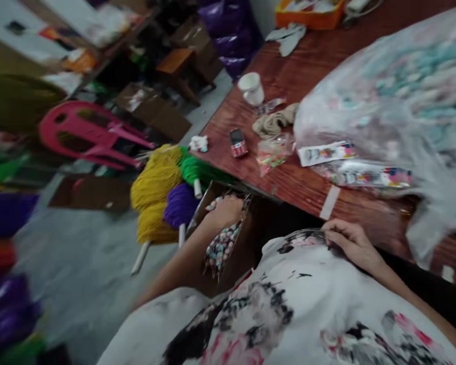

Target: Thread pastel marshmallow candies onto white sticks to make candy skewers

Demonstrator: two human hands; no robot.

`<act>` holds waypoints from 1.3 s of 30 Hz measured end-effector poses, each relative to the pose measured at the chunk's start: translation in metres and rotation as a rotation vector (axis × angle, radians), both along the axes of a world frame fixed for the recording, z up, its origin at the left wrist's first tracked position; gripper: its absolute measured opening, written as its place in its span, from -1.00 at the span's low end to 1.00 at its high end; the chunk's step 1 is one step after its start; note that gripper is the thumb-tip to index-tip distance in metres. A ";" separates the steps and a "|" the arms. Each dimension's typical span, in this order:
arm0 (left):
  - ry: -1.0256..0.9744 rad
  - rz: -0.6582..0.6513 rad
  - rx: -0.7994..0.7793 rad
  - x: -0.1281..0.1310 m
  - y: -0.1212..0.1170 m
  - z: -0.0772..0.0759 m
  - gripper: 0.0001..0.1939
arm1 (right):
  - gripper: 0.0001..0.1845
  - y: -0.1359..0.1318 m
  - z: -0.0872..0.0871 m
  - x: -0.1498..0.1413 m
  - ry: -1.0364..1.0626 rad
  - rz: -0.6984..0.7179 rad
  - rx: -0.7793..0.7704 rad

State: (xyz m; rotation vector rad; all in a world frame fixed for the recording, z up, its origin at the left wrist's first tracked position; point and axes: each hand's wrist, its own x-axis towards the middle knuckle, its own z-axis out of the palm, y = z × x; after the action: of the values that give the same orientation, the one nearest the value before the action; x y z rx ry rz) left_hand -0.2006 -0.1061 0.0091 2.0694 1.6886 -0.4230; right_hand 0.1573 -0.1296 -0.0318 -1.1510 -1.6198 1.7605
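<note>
My left hand [228, 212] reaches down into an open cardboard box [247, 248] beside the table's edge. It rests on a heap of small pastel beads [221, 246], pink, white and pale turquoise, with thin strands sticking out. Motion blur and the angle hide the fingers of that hand. Near the table's front edge, my right hand [351, 244] is held before the floral shirt [289, 284], thumb and fingers pinched together. Whatever lies between those fingertips is too small or too hidden to name.
On the wooden table [220, 121] are a large clear bag of pastel pieces [387, 91], a phone [237, 143], a white mug [251, 88] and a cord bundle [275, 121]. Yellow cord rolls [155, 192] stand left of the box. A pink plastic chair [91, 132] is farther left.
</note>
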 end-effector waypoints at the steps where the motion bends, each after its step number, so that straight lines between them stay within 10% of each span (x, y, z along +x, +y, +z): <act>1: -0.063 -0.078 0.029 0.015 0.009 0.002 -0.85 | -0.77 -0.001 0.000 -0.003 -0.019 0.020 0.057; 6: -0.430 -0.482 0.443 0.171 0.063 0.011 -0.69 | -0.83 -0.005 0.000 -0.003 -0.244 0.030 0.534; 12: -0.115 -0.649 0.454 0.293 0.113 -0.009 -0.75 | -0.82 -0.028 0.006 0.053 -0.475 -0.234 0.833; 19: -0.180 -0.721 0.522 0.267 0.134 -0.033 -0.76 | -0.86 -0.045 0.018 0.178 -0.990 -0.889 0.843; 26: -0.433 -0.558 0.682 0.249 0.133 -0.048 -0.76 | -0.77 -0.027 0.033 0.229 -1.561 -0.704 0.703; 39: -0.474 -0.472 0.630 0.246 0.140 -0.047 -0.77 | -0.75 -0.051 -0.008 0.230 -1.618 -0.732 0.453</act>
State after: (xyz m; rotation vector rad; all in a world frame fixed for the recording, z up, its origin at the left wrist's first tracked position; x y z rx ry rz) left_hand 0.0457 0.0340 -0.0382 2.7328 1.1205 0.5109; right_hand 0.3870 -0.1811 -0.0393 -2.6306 -1.6215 -0.2965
